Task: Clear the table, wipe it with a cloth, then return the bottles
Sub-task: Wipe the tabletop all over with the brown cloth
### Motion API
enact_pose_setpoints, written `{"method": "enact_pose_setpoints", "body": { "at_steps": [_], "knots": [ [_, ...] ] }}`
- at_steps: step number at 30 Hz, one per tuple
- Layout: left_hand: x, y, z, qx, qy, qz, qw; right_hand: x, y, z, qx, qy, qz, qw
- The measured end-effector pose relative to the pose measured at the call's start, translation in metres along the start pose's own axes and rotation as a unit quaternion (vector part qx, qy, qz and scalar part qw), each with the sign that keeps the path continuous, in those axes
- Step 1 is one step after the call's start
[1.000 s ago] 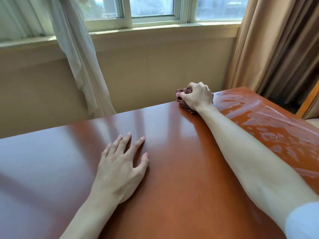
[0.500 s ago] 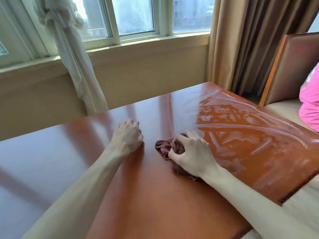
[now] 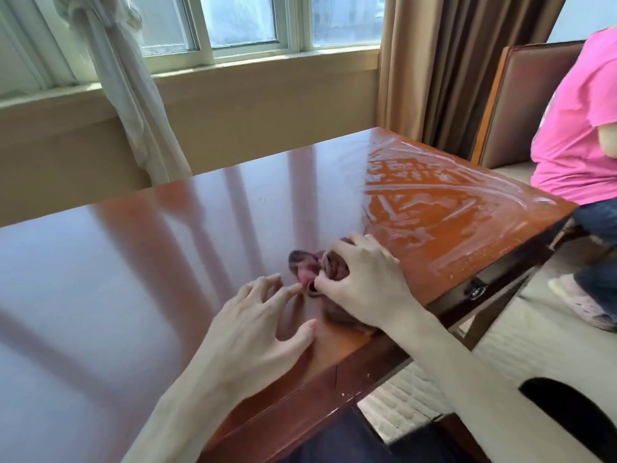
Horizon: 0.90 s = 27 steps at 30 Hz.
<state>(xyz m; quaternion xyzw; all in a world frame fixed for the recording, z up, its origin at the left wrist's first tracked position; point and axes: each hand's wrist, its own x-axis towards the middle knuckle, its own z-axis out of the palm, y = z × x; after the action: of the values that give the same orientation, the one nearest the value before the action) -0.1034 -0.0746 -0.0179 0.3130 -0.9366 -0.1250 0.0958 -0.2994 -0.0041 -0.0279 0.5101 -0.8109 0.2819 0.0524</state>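
A glossy reddish-brown table (image 3: 140,269) fills the view, with wet wipe streaks on its right part. My right hand (image 3: 362,282) grips a bunched dark maroon cloth (image 3: 309,265) on the table near its front right edge. The cloth is partly hidden under that hand. Just to its left my left hand (image 3: 257,324) hovers or rests with fingers spread, fingertips close to the cloth. No bottles are in view.
A person in a pink shirt (image 3: 574,128) sits on a padded chair (image 3: 521,105) just beyond the table's right edge. Behind the table are a wall, a window, a white curtain (image 3: 133,105) and brown drapes (image 3: 444,61).
My right hand has drawn the cloth from the table's far edge back toward the near right edge. My left hand went from flat to a fist, then opened beside the cloth. The view swung right.
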Motion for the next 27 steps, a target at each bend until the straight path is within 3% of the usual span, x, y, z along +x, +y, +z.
{"method": "enact_pose_setpoints", "body": {
  "at_steps": [3, 7, 9, 12, 18, 23, 27],
  "knots": [
    [-0.023, 0.008, 0.0, -0.037, -0.016, 0.009, 0.999, -0.029, 0.008, -0.019, 0.049, -0.026, -0.006, 0.998],
    [-0.041, 0.013, 0.01, 0.01, -0.021, 0.019, 1.0, 0.01, 0.023, -0.017, -0.043, 0.036, 0.093, 0.994],
    [-0.042, 0.01, 0.02, 0.046, -0.004, 0.025, 0.999, -0.004, 0.001, -0.012, -0.05, 0.046, 0.075, 0.995],
    [-0.041, 0.006, 0.03, 0.036, 0.008, 0.021, 0.999, -0.06, -0.022, -0.012, 0.031, 0.008, 0.003, 0.999],
    [-0.042, 0.007, 0.03, 0.031, 0.034, 0.024, 0.999, -0.012, 0.015, -0.018, -0.031, 0.07, 0.111, 0.991],
    [-0.041, 0.006, 0.032, 0.016, 0.037, 0.017, 0.999, -0.066, -0.031, -0.008, 0.012, 0.043, 0.018, 0.999],
    [-0.042, 0.005, 0.032, 0.025, 0.038, 0.019, 0.999, -0.018, 0.023, -0.022, -0.023, 0.051, 0.088, 0.995]
  ]
}}
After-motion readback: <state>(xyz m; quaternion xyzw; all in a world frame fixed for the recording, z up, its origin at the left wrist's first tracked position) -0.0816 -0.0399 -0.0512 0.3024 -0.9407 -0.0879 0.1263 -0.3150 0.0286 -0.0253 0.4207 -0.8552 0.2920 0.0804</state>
